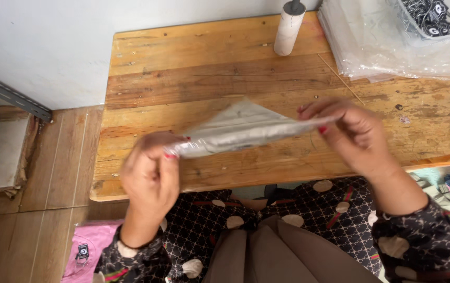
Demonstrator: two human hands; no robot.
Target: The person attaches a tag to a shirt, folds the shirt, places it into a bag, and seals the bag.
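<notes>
**Clear packet stretched between both hands above the bench's near edge**

A flat clear plastic packet with grey contents hangs in the air over the near part of the wooden bench, tilted, its right end higher. The left hand pinches its left end closed; the right hand pinches the right end. Beneath it the bench planks lie bare out to the near edge and the left edge. At the far edge stands a cardboard spool. A stack of clear plastic bags fills the far right corner. Pink cloth lies on the floor, near left.
</notes>
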